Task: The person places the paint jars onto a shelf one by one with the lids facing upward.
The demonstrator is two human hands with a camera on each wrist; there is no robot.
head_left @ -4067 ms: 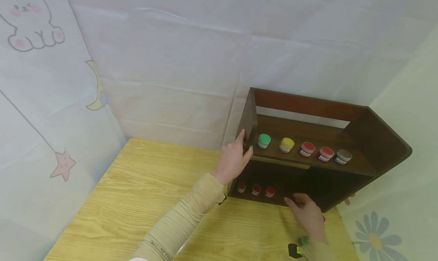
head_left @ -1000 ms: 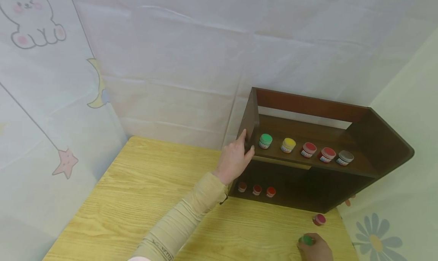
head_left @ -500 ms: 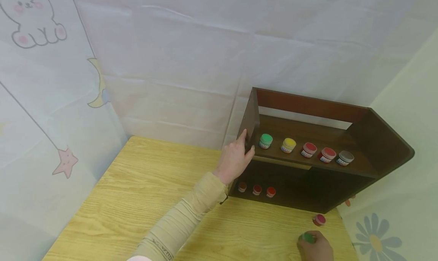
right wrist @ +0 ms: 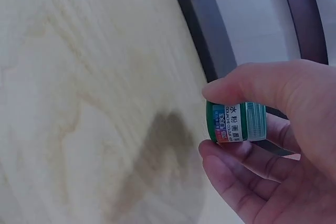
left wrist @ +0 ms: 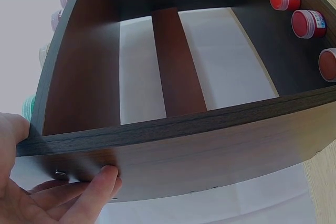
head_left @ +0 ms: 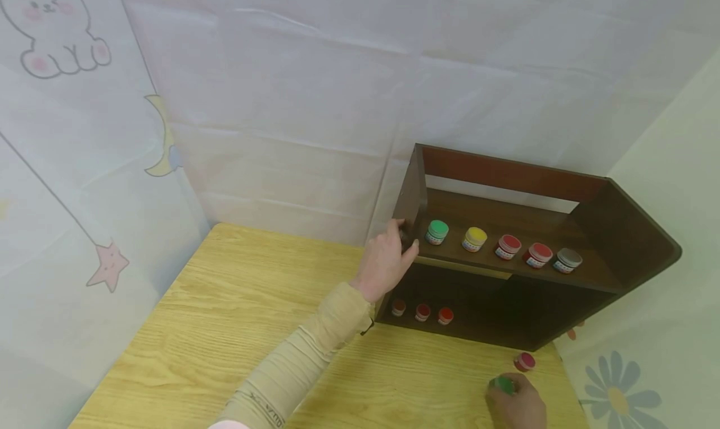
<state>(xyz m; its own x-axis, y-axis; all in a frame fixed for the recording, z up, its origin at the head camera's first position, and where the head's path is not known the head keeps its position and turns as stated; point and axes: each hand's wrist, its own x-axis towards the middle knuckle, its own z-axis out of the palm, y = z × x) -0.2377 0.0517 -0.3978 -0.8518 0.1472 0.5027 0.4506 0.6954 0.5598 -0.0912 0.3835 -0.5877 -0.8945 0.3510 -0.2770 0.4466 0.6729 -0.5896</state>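
Note:
My left hand grips the left side panel of a dark brown two-tier shelf. In the left wrist view its thumb is at the panel's front edge and its fingers lie on the outer face. At the table's front right, my right hand holds a small jar of green gouache paint. Thumb and fingers pinch the jar from opposite sides in the right wrist view, and its clear lid faces the palm. A magenta paint jar stands on the table just beyond this hand, near the shelf's front right corner.
On the upper tier stand a light green jar, a yellow jar, two red jars and a grey jar. Three reddish jars line the lower tier's left part. Printed cloth walls enclose the wood-grain table.
My right hand has come back from the lower tier to the table's front and taken hold of the green jar; lately it edges slightly toward the shelf. The left hand keeps its place.

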